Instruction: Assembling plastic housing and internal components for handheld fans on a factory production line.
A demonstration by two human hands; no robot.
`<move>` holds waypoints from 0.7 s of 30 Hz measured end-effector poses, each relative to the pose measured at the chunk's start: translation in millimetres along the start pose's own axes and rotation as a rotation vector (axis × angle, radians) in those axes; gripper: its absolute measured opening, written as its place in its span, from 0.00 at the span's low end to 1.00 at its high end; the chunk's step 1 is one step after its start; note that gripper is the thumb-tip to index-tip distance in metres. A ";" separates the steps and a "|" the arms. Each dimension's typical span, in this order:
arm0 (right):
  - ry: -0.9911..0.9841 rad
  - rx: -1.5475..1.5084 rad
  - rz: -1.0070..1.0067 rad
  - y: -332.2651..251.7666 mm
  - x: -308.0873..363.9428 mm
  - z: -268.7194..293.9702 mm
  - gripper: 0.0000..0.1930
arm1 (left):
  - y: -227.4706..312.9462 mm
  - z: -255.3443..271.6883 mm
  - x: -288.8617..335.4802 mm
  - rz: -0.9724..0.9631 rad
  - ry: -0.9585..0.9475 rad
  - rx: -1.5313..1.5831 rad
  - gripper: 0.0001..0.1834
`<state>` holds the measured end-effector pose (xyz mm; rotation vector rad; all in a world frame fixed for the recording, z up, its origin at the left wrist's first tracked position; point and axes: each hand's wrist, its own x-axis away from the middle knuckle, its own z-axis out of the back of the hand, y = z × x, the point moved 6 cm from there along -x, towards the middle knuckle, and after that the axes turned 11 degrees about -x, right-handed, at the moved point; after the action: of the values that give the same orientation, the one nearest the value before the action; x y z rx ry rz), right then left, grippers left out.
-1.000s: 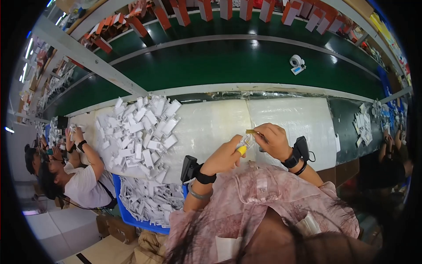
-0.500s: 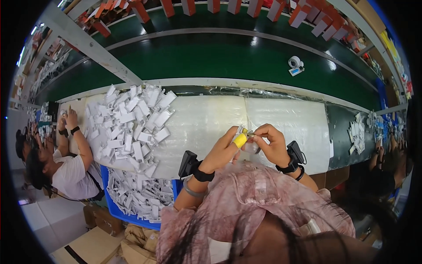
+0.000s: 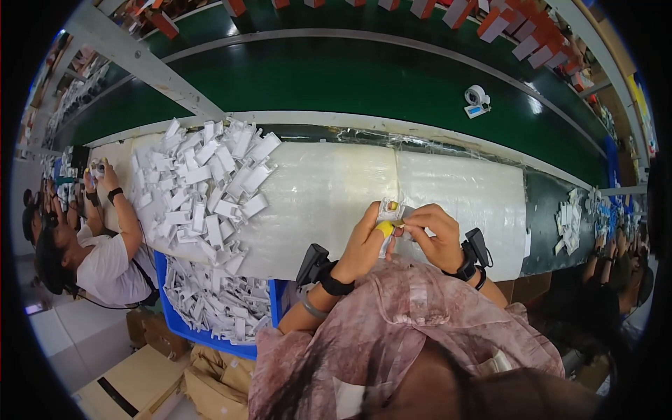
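My left hand [image 3: 362,246] is closed around a small white plastic housing [image 3: 390,208], whose open end shows a yellowish part inside. A yellow cover [image 3: 385,228] sits on the left thumb. Close against that thumb, the fingertips of my right hand [image 3: 435,234] are pinched together; what lies between them is too small to make out. Left of my hands, a heap of white plastic housings [image 3: 199,175] lies on the worktop. More such white pieces [image 3: 217,301] fill a blue bin [image 3: 170,316] beneath the table's near edge.
Clear plastic film covers the worktop [image 3: 329,203]. Beyond it runs a green conveyor [image 3: 336,84] carrying a white ring-shaped device [image 3: 476,96] and, farther back, orange-and-white boxes [image 3: 493,26]. A co-worker [image 3: 105,259] works at the left. White parts [image 3: 568,224] lie at the right.
The housing in my left hand has turned, so its open end with the yellowish part now shows. Both hands have shifted slightly. The device and boxes on the conveyor have moved a little rightward.
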<state>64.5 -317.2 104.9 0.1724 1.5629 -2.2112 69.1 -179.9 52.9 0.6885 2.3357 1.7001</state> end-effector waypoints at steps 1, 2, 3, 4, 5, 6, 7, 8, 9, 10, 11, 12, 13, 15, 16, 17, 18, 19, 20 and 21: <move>0.000 -0.002 -0.010 1.9 0.5 0.3 0.07 | -0.7 -1.1 -0.6 0.009 0.000 0.003 0.18; 0.019 -0.014 -0.026 4.2 1.2 1.7 0.08 | -0.7 -1.6 -1.4 0.001 0.012 -0.012 0.19; 0.038 -0.025 -0.041 7.4 0.8 3.4 0.08 | -1.1 -1.0 -3.8 -0.009 0.022 -0.029 0.19; 0.040 -0.026 -0.048 8.8 -0.3 4.3 0.08 | -2.8 -0.7 -5.4 -0.002 0.021 -0.026 0.19; 0.040 -0.017 -0.048 8.5 -2.1 5.2 0.08 | -4.0 -0.3 -6.4 -0.005 0.015 -0.040 0.21; 0.042 -0.007 -0.052 8.3 -1.4 6.4 0.09 | -5.3 -1.6 -6.5 -0.005 0.008 -0.052 0.23; 0.043 -0.008 -0.063 10.9 -1.6 6.5 0.09 | -6.0 -1.2 -7.7 0.005 0.006 -0.048 0.23; 0.057 -0.004 -0.028 11.5 -2.9 7.3 0.08 | -6.4 -1.5 -9.5 0.027 -0.022 -0.071 0.23; 0.071 -0.001 0.011 11.6 -4.0 7.2 0.08 | -6.8 -1.5 -10.7 0.046 -0.050 -0.095 0.23; 0.072 -0.003 0.003 13.4 -3.5 7.2 0.08 | -7.7 -1.9 -11.0 0.054 -0.051 -0.093 0.23; 0.069 -0.001 0.011 14.3 -2.8 7.3 0.09 | -8.3 -2.4 -11.2 0.055 -0.044 -0.094 0.23; 0.066 -0.001 0.020 15.5 -2.3 7.1 0.09 | -8.6 -2.3 -11.9 0.056 -0.036 -0.096 0.22; 0.068 -0.002 0.015 17.3 -1.8 6.6 0.09 | -7.3 -2.5 -12.7 0.062 -0.038 -0.096 0.22; 0.090 -0.033 -0.018 21.5 -0.6 7.0 0.10 | -1.4 -3.2 -14.8 0.033 -0.049 -0.177 0.22; 0.090 -0.032 -0.022 22.8 -0.1 7.2 0.10 | -1.4 -2.9 -15.9 0.019 -0.059 -0.205 0.22; 0.101 -0.032 -0.020 23.8 0.6 8.2 0.10 | -1.8 -2.8 -17.5 0.021 -0.060 -0.203 0.22; 0.113 -0.033 -0.019 24.8 1.3 9.0 0.10 | -2.2 -2.3 -19.1 0.023 -0.053 -0.223 0.22; 0.114 -0.033 -0.024 25.6 0.8 9.5 0.10 | -2.8 -2.0 -20.2 0.024 -0.045 -0.243 0.21; 0.111 -0.029 -0.011 25.3 -0.3 10.0 0.10 | -5.3 -2.0 -20.7 0.028 -0.046 -0.242 0.21; 0.107 -0.024 0.002 25.2 -0.9 10.3 0.10 | -9.4 -1.5 -21.1 0.031 -0.047 -0.261 0.21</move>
<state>77.0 -333.4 87.0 0.2892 1.6433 -2.2134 84.5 -193.1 41.9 0.7085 2.0305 1.9329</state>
